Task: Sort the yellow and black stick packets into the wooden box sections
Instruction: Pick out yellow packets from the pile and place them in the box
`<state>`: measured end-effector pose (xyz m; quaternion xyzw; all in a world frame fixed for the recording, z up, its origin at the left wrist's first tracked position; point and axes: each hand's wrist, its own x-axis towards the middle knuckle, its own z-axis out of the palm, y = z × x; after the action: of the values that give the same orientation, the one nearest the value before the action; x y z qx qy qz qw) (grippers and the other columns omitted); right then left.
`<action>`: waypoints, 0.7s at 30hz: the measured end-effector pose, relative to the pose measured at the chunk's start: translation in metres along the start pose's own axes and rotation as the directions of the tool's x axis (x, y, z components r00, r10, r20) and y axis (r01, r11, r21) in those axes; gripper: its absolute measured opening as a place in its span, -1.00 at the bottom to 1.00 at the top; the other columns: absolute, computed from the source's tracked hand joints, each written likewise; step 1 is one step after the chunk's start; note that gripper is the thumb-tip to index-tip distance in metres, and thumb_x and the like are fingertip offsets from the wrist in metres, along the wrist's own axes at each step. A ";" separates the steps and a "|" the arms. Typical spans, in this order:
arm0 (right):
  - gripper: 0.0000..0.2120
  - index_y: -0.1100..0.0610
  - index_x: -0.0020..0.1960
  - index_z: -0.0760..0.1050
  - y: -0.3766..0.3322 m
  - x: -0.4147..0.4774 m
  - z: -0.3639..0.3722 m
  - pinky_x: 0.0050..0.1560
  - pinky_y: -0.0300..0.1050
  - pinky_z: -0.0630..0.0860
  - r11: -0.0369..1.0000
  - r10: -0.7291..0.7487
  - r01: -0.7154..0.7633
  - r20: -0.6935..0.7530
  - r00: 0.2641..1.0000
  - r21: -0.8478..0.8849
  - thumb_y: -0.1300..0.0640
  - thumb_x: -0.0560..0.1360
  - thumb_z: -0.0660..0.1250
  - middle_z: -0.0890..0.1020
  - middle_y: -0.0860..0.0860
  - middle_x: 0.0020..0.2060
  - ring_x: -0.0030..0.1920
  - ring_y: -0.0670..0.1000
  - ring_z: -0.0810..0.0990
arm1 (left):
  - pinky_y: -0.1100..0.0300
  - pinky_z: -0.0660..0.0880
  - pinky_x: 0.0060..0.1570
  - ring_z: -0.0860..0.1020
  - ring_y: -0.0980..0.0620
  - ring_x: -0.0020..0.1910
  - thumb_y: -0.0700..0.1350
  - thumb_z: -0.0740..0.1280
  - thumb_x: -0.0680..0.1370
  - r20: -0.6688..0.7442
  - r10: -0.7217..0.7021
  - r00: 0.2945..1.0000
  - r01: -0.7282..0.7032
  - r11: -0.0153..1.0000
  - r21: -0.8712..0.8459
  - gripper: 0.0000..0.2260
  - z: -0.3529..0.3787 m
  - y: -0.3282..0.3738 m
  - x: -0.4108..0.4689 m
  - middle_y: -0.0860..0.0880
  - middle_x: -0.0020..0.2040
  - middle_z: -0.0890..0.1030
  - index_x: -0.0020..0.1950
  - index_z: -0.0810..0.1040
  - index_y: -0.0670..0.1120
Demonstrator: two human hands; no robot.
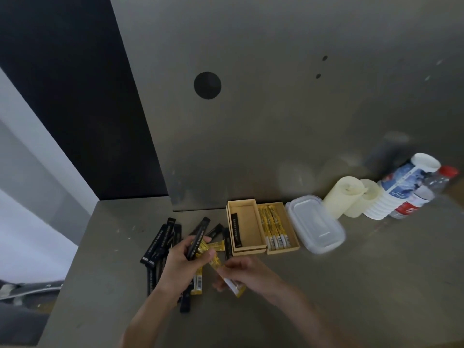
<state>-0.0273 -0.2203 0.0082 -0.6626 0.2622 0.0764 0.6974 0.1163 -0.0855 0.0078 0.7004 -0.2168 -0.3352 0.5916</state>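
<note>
From the head camera, the step in hand looks like pulling one yellow packet (216,264) free of a mixed bunch. The right hand (251,271) pinches its lower end between thumb and curled fingers. The left hand (180,267) is closed round a black packet (199,234) with yellow ones bunched against it.

To do this well, the left hand's grip should loosen just enough for the yellow one to slide out along its length, not twist. It should then go flat and lengthways into the right section (283,250) of the wooden box (229,222), in line with the sorted yellow packets (275,229).

The left section (248,222) holds a single black packet (236,229) against its left wall. Most of the black packets (158,243) lie crisscrossed on the counter (351,285), left of the box. They are slim, flat, glossy sticks, the yellow ones with white ends.
</note>
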 end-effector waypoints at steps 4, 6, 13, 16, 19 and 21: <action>-0.79 0.03 -0.02 0.68 -0.001 0.001 -0.012 -0.02 -0.24 0.48 0.984 -0.021 0.003 -0.098 0.995 -0.180 -0.09 0.53 0.41 0.68 -0.11 -0.18 -0.12 -0.16 0.62 | -0.07 0.57 0.20 0.68 -0.03 0.00 -0.18 0.47 0.51 -0.019 -0.033 0.999 0.033 0.999 -0.014 -0.79 0.002 -0.004 -0.001 -0.04 -0.04 0.73 0.12 0.65 -0.01; -0.85 -0.04 0.00 0.65 -0.002 0.000 -0.025 0.00 -0.24 0.47 0.988 -0.016 -0.017 -0.212 0.977 -0.154 -0.09 0.54 0.41 0.68 -0.15 -0.14 -0.06 -0.16 0.63 | -0.23 0.51 0.21 0.65 -0.04 -0.10 -0.09 0.41 0.56 -0.070 -0.053 0.996 0.051 0.998 -0.032 -0.82 0.004 -0.001 -0.003 -0.03 -0.01 0.74 0.15 0.64 0.00; -0.72 0.10 0.17 0.54 0.021 0.013 -0.121 -0.05 -0.20 0.53 0.933 -0.129 -0.144 -0.681 0.721 -0.329 -0.06 0.58 0.36 0.68 -0.05 -0.02 -0.07 -0.12 0.63 | 0.35 0.34 -0.57 0.44 0.20 -0.52 -0.03 0.29 0.63 -0.137 -0.158 0.978 0.148 0.986 -0.082 -0.82 -0.005 -0.005 -0.006 -0.07 -0.03 0.74 0.16 0.61 -0.05; -0.79 0.04 0.14 0.47 0.033 0.020 -0.141 -0.12 -0.20 0.59 0.842 -0.145 -0.277 -0.688 0.711 -0.463 -0.07 0.60 0.32 0.67 -0.06 -0.10 -0.18 -0.17 0.63 | 0.39 0.34 -0.61 0.44 0.22 -0.58 -0.08 0.27 0.64 -0.115 -0.178 0.977 0.165 0.979 -0.118 -0.82 -0.004 -0.005 -0.007 -0.13 -0.02 0.71 0.15 0.60 -0.09; -0.83 -0.02 0.08 0.40 0.037 0.025 -0.140 -0.18 -0.19 0.56 0.753 -0.195 -0.359 -0.707 0.680 -0.552 -0.09 0.62 0.27 0.65 -0.07 -0.15 -0.19 -0.12 0.64 | 0.40 0.33 -0.62 0.42 0.24 -0.63 -0.10 0.26 0.64 -0.100 -0.177 0.979 0.162 0.977 -0.135 -0.82 0.000 -0.002 -0.008 -0.17 -0.01 0.70 0.15 0.59 -0.14; -0.82 0.00 0.06 0.40 0.038 0.029 -0.137 -0.20 -0.19 0.57 0.688 -0.260 -0.390 -0.709 0.655 -0.612 -0.10 0.62 0.28 0.63 -0.07 -0.17 -0.21 -0.11 0.64 | 0.40 0.34 -0.62 0.43 0.24 -0.62 -0.13 0.28 0.63 -0.096 -0.188 0.977 0.172 0.973 -0.154 -0.83 0.000 -0.003 -0.008 -0.20 0.02 0.69 0.16 0.58 -0.15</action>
<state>-0.0561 -0.3556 -0.0374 -0.8389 0.4996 -0.0802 0.2003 0.1106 -0.0793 0.0062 0.6899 -0.0946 -0.3634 0.6189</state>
